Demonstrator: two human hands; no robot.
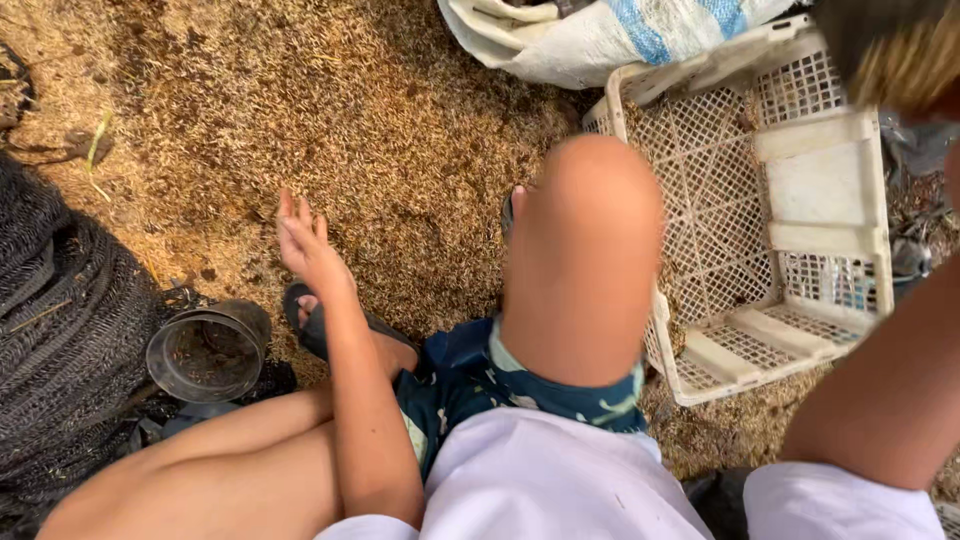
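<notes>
One left hand [305, 245] open, fingers spread, empty, hovering over husk-strewn ground [380, 120] near one dark round pot [208, 352]; right hand out of frame; one white lattice crate [770, 200], one woven sack [600, 35].

You wear a white shirt [560, 480] with short sleeves, one showing at six o'clock and the other cuff [840, 505] at five o'clock. Your shorts [480, 380] are dark blue with a pale leaf print. A dark sandal [310, 325] is on one foot. Your forearms, knees and left hand [305, 245] are bare.
</notes>
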